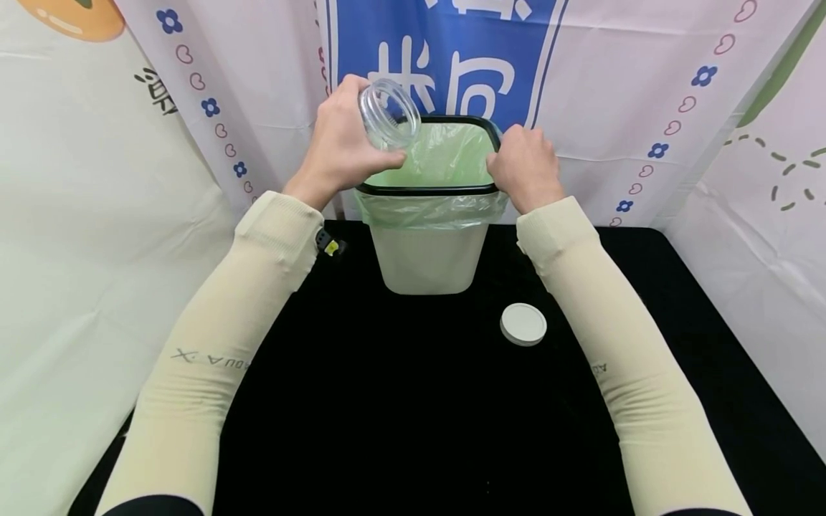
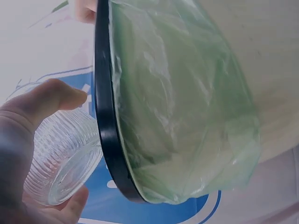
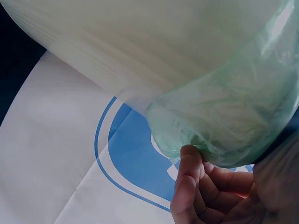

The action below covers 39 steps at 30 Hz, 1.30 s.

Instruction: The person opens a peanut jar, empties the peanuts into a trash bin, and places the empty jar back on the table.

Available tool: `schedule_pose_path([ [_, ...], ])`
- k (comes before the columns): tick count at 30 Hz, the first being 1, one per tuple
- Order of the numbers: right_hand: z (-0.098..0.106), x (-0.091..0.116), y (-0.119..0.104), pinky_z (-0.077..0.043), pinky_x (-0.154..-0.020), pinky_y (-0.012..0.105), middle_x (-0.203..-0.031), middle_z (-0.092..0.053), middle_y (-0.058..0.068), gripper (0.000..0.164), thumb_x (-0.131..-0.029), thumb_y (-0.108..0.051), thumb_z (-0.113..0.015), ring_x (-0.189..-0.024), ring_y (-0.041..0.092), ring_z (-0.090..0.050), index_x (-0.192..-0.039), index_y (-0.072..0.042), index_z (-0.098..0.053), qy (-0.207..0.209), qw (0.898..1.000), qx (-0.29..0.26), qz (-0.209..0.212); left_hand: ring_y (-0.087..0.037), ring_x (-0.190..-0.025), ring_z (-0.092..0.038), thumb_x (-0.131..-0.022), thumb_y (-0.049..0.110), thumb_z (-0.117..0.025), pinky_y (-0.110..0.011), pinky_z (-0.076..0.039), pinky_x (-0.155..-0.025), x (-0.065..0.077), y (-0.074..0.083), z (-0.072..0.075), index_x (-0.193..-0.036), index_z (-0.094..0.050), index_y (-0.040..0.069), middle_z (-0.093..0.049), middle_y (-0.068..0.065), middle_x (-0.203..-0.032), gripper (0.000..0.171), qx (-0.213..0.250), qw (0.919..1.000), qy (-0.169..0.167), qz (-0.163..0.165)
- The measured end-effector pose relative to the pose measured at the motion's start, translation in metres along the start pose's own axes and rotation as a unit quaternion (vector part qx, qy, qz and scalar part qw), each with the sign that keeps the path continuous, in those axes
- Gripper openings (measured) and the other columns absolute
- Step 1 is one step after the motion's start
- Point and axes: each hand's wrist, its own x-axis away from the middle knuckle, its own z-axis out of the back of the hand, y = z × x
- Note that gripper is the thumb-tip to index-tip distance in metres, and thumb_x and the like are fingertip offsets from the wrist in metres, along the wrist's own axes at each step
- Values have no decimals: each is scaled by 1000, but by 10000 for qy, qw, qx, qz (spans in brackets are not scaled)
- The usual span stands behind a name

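Observation:
In the head view, my left hand (image 1: 332, 143) grips a clear jar (image 1: 390, 115), tilted with its uncovered mouth over the left side of a trash bin (image 1: 429, 261). The left wrist view shows the ribbed side and round base of the jar (image 2: 65, 154) between thumb and fingers. A pale green bag (image 1: 445, 154) lines the bin and folds over its black rim. On the far right, my right hand (image 1: 525, 168) holds the rim; its fingers (image 3: 189, 179) curl against the bag in the right wrist view. No contents are visible in the jar.
A white round lid (image 1: 523, 322) lies on the black table (image 1: 387, 401), front right of the bin. Printed cloth (image 1: 600, 86) hangs close behind the bin, with white cloth on both sides. A small dark and yellow item (image 1: 329, 244) sits by the left cuff.

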Motion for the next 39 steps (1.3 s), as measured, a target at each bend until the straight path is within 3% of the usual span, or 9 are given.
schedule_pose_path([
  [6,0,0,-1,-53,-74,48,-104,-65,21,24,-103,-21,-47,-91,36,-60,-88,-6,-58,3,10000,11,6,-14,-119,-61,-71,21,-94,-25,-55,-104,7,3,1,-139,-50,6,-63,-7,-135,83,377,9988,-22,323],
  [15,0,0,-1,-54,-77,49,-106,-66,21,26,-104,-23,-47,-93,37,-62,-92,-4,-61,-35,10000,29,-5,-15,-118,-65,-71,26,-95,-25,-57,-101,18,9,2,-140,-50,8,-64,-6,-136,84,759,9957,-53,529],
  [27,1,0,1,-53,-77,49,-109,-64,22,27,-104,-24,-45,-94,38,-60,-98,-2,-60,-128,9999,65,-8,-16,-116,-63,-68,31,-99,-30,-54,-103,32,13,1,-134,-53,9,-65,-3,-133,83,1054,9931,-21,514],
  [39,3,0,3,-47,-64,42,-93,-57,17,28,-105,-25,-45,-83,34,-56,-83,-9,-51,-207,9998,-15,-5,-18,-113,-66,-68,29,-100,-30,-53,-102,50,11,1,-133,-56,6,-69,-7,-130,81,1619,9862,-27,338],
])
